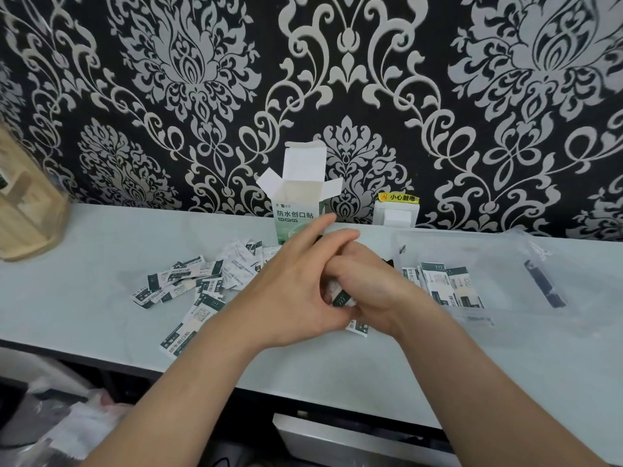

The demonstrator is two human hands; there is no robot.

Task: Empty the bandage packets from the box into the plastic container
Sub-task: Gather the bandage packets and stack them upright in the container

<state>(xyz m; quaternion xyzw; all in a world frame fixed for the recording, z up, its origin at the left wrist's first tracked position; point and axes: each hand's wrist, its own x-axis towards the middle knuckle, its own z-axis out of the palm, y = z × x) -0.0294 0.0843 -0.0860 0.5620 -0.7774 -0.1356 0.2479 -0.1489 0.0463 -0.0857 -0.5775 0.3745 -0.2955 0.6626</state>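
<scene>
The right hand (367, 284) has its grip clenched round a small stack of flat paper packets (341, 299), white with dark green ends. One more packet (358, 326) pokes out below the wrist. The left hand (296, 288) lies over the right knuckles with its fingers fairly straight. Its thumb is at the stack's edge, and I cannot tell whether it pinches.

Just right of the grip stands a clear, thin-walled plastic container (505, 244). More packets (445, 284) stand on edge inside it, and a dark latch (544, 286) sits on its far side. Left of the grip, loose packets (188, 281) are scattered flat on the pale, smooth tabletop (84, 298).

Behind the grip the cardboard box (296, 214) stands upright, its white flaps open. To its right a white socket (396, 215) bears a yellow label. Far left is a rounded wooden rack (27, 217), and behind everything hangs black wallpaper (438, 79) with silver flourishes.
</scene>
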